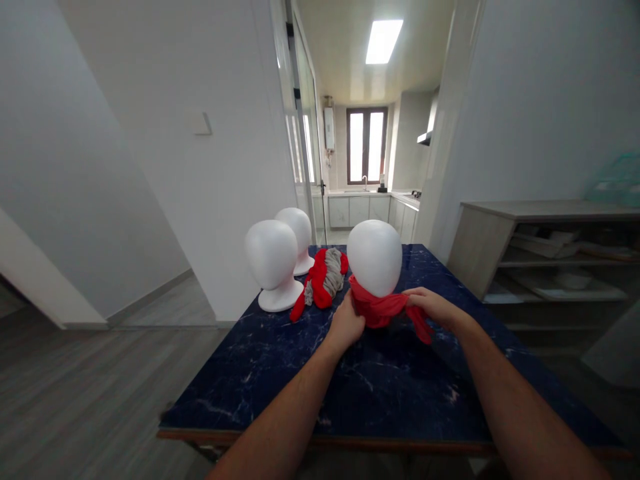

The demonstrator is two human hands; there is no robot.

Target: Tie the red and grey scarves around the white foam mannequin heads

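Observation:
A white mannequin head stands on the dark blue marble table with a red scarf wrapped around its neck. My left hand grips the scarf on the head's left side. My right hand holds the scarf's other end on the right, and a red tail hangs below it. Both arms reach forward over the table.
Two more white mannequin heads stand at the table's far left. A bundle of red and grey cloth lies between them and the near head. A shelf unit stands at the right; a kitchen doorway opens behind.

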